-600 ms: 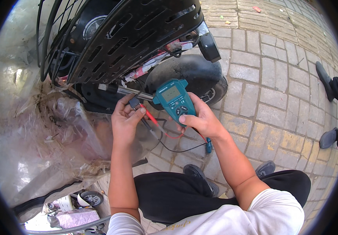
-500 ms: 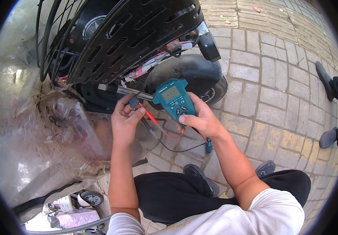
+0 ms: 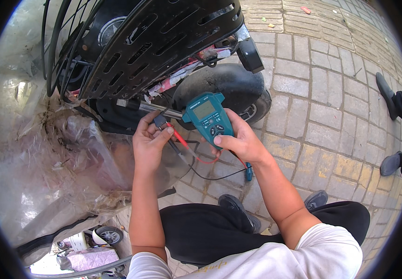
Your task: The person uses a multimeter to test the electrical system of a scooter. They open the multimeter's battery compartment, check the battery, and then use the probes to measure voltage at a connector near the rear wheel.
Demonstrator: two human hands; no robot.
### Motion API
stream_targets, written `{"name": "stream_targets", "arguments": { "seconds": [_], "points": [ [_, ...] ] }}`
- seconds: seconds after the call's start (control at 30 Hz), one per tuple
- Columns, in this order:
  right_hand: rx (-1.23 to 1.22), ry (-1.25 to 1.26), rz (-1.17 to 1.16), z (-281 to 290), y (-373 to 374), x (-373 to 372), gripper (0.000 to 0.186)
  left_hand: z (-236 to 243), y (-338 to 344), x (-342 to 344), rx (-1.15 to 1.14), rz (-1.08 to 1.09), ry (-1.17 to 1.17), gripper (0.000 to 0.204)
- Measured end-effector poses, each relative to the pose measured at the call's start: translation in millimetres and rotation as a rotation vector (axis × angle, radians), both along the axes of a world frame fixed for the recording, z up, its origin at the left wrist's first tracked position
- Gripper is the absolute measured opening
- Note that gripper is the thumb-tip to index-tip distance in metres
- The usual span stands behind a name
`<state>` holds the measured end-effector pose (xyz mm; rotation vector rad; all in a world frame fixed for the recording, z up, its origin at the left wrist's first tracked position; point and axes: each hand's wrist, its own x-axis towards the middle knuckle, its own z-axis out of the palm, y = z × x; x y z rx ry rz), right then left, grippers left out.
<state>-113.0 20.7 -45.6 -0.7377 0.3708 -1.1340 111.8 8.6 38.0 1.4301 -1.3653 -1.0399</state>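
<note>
Teal meter (image 3: 209, 117) held up in right hand (image 3: 238, 142), thumb on its dial, just beside the scooter's rear tyre (image 3: 229, 86). Left hand (image 3: 148, 145) fingers pinching red probe (image 3: 178, 137) and black probe (image 3: 160, 122) near a metal tube (image 3: 149, 107). Seemingly mid-measurement; next likely calls for steady tip contact, dial set right.

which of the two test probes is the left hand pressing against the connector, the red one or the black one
I cannot tell: the left hand holds the red probe and the black probe together at the connector.
</note>
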Motion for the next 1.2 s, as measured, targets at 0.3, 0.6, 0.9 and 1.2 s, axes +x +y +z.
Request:
{"name": "stream_targets", "arguments": {
  "seconds": [0.3,0.6,0.9,1.2],
  "points": [
    [0.001,0.008,0.002,-0.2,-0.3,-0.1,0.062,-0.8,-0.9,-0.1,-0.005,0.005,-0.003,0.055],
    [0.006,0.012,0.007,0.3,0.1,-0.2,0.064,0.0,0.0,-0.3,0.005,0.011,-0.010,0.055],
    [-0.015,0.001,0.015,0.3,0.5,-0.2,0.062,0.9,0.7,-1.2,0.010,0.007,0.003,0.056],
    [-0.002,-0.005,0.002,2.0,1.9,-0.9,0.063,1.2,1.4,-0.5,0.002,0.002,0.000,0.057]
  ]
}}
